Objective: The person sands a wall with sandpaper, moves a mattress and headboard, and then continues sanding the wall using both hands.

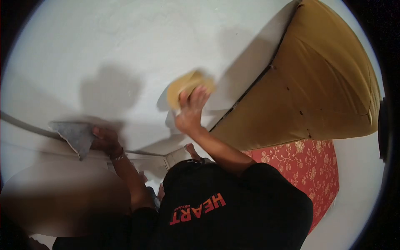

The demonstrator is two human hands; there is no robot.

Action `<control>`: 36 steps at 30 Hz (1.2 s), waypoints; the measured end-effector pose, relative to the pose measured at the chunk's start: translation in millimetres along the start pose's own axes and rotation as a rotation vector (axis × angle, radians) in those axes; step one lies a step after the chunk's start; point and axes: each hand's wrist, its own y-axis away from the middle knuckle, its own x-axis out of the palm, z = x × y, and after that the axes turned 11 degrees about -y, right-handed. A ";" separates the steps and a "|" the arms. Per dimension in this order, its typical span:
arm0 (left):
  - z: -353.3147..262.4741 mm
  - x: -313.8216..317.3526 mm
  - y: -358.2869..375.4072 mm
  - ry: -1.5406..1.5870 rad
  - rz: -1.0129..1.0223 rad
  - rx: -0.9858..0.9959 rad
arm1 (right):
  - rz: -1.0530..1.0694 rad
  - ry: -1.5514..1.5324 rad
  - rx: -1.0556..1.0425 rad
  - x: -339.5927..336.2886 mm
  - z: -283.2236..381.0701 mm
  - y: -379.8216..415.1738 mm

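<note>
My right hand [191, 111] presses a round yellow pad [185, 85] flat against a white surface [104, 46]; the pad is blurred. My left hand [105, 139], with a bracelet on the wrist, grips a grey cloth [76, 135] at a ledge on the left. The hands are well apart. My black shirt [233, 208] with red lettering fills the bottom of the view.
A large mustard-yellow upholstered piece [321, 79] stands right of the pad, touching the white surface. Red floral fabric [308, 166] lies below it. A blurred tan shape [58, 200] sits at the lower left. A bare foot [192, 151] shows near my shirt.
</note>
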 end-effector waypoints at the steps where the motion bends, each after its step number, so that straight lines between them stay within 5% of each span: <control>1: 1.2 -1.1 1.8 -0.018 0.010 -0.007 | 0.018 -0.010 0.005 3.8 -6.5 22.3; 3: 4.8 -6.4 5.5 -0.114 0.056 0.044 | 0.282 -0.029 0.024 -2.0 -9.6 59.3; 9: 27.1 -2.6 0.5 -0.136 0.037 0.103 | -0.353 -0.243 0.007 -84.1 -6.4 -139.4; 12: -1.7 1.6 -13.9 -0.129 -0.069 0.168 | -0.316 -0.300 0.095 -71.0 -4.8 -124.5; 14: -7.0 2.2 -15.8 -0.067 -0.172 0.142 | -0.145 -0.079 -0.011 -44.4 -11.7 -60.7; 17: 15.5 -13.2 -4.1 -0.349 0.021 0.220 | 0.401 0.027 0.071 -39.1 -15.6 49.9; 18: 9.4 -15.7 -4.3 -0.215 0.177 0.041 | 0.615 0.074 0.063 -44.7 -18.3 82.5; 20: -0.8 -18.1 -7.1 0.012 0.367 -0.181 | 0.901 -0.297 0.500 -61.9 -29.8 154.6; 21: 0.5 -17.6 -7.8 0.086 0.373 -0.249 | 0.870 -0.282 0.821 -52.0 -52.9 231.5; 23: -32.8 -23.9 -22.3 -0.097 0.346 -0.278 | 1.679 0.144 0.268 -102.7 -75.7 263.3; 24: -93.9 -35.0 -37.1 -0.225 0.213 -0.247 | 1.535 0.083 0.658 -122.7 -85.9 303.3; 25: -92.2 -25.7 -43.3 -0.311 0.173 -0.225 | 1.164 0.047 0.999 -146.0 -93.3 346.0; 26: -81.7 -11.1 -51.8 -0.317 0.071 -0.121 | 1.122 0.029 1.200 -149.2 -126.3 404.8; 27: -60.3 8.5 -64.3 -0.767 0.057 -0.094 | 1.070 0.007 1.409 -157.8 -148.6 453.9; 28: -103.0 4.0 -79.2 -0.491 -0.013 -0.053 | 1.001 0.014 1.474 -183.2 -154.1 465.8; 29: -128.7 10.0 -93.4 -0.387 -0.049 -0.313 | 0.984 0.069 1.530 -211.8 -159.9 467.8; 31: -132.9 45.8 -96.2 -0.544 -0.194 -0.351 | 0.896 0.135 1.649 -271.6 -153.8 457.1; 33: -191.1 68.1 -45.5 -0.461 -0.164 -0.191 | 0.693 0.265 1.718 -330.9 -123.2 405.5; 35: -221.6 90.5 25.7 -0.844 0.092 0.385 | 0.712 0.186 1.847 -359.6 -132.8 418.2; 36: -237.9 88.6 36.3 -0.803 0.100 0.391 | 0.603 0.133 1.970 -371.9 -132.1 411.6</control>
